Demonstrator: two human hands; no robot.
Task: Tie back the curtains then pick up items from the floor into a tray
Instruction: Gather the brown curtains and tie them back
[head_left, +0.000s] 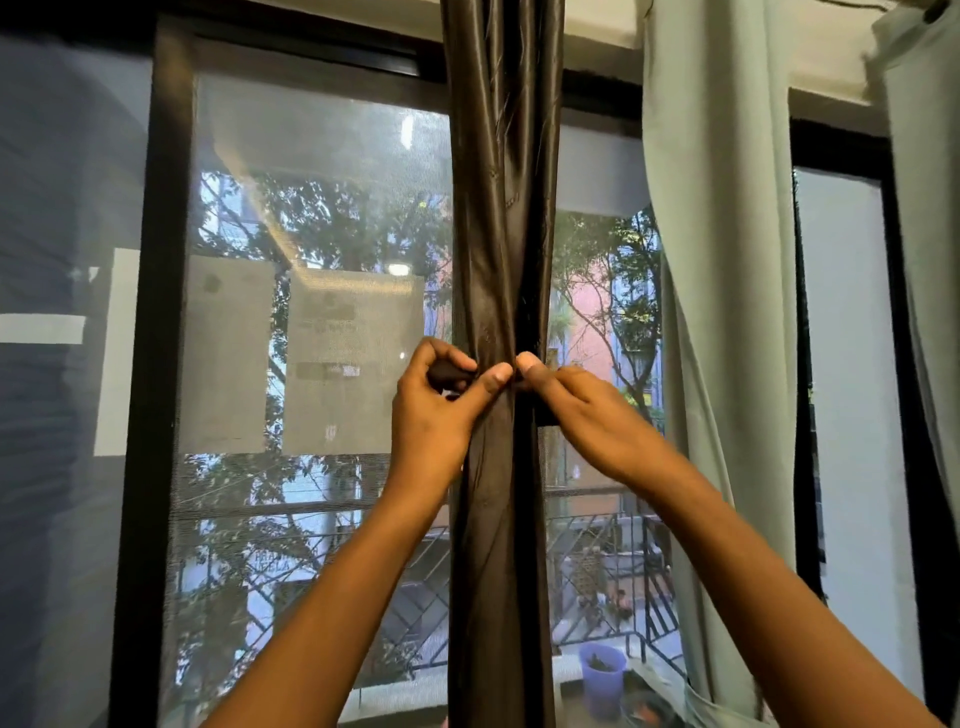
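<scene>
A dark brown satin curtain (501, 208) hangs gathered into a narrow column in the middle of the window. My left hand (441, 405) holds a dark tie-back end (451, 375) in curled fingers at the curtain's left side, its thumb pressing on the fabric. On the right side my right hand (576, 410) pinches the other end of the tie against the curtain. The two thumbs nearly meet at the front of the bundle. Most of the tie is hidden behind the fabric and my fingers.
A pale green curtain (722, 270) hangs loose to the right. Behind is a black-framed window (156, 312) with a mesh screen, a balcony railing and a blue bucket (602, 675) outside. No floor or tray is in view.
</scene>
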